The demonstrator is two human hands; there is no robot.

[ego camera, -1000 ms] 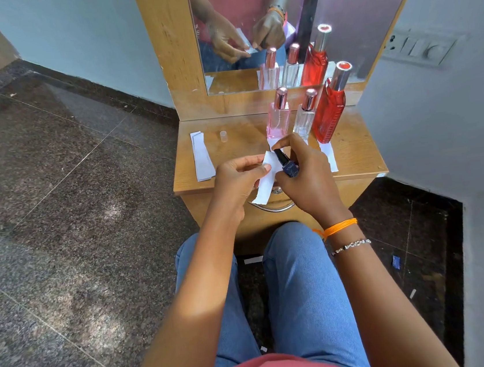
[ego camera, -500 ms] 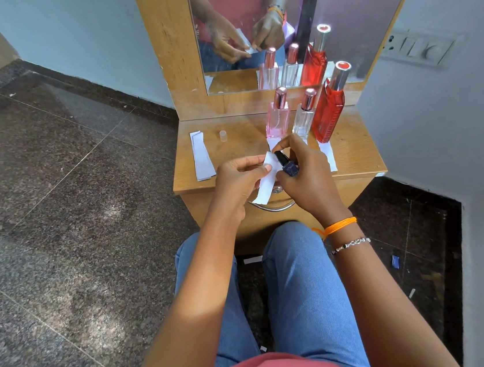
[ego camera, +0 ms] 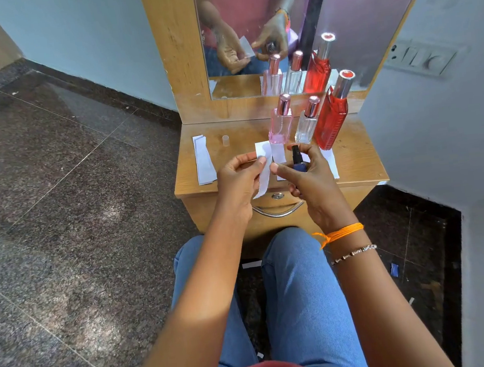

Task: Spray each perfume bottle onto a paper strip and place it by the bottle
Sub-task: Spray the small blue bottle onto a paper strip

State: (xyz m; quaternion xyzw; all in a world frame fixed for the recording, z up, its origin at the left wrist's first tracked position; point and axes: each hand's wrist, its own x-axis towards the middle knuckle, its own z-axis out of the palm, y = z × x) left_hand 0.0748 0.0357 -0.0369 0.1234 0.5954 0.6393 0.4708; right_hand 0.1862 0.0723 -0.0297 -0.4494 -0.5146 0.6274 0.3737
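My right hand [ego camera: 310, 181] grips a small dark blue spray bottle [ego camera: 298, 163], upright, its black nozzle showing above my fingers. My left hand [ego camera: 239, 180] pinches a white paper strip [ego camera: 264, 167] just left of the nozzle. On the wooden dresser top [ego camera: 355, 155] stand a pink bottle [ego camera: 281, 124], a clear bottle [ego camera: 306, 124] and a tall red bottle [ego camera: 331, 115]. White strips lie in front of them, one by the pink bottle [ego camera: 278, 153] and one by the red bottle [ego camera: 330, 158].
A stack of spare paper strips [ego camera: 203, 160] lies at the dresser's left end, with a small clear cap [ego camera: 225, 140] beside it. A mirror [ego camera: 291, 20] rises behind the bottles. A drawer handle [ego camera: 278, 210] is below my hands. A wall with a switch panel [ego camera: 422, 57] stands to the right.
The blue bottle has tipped from slanted to upright in my right hand. My left hand has lifted the strip's top end a little higher beside the nozzle.
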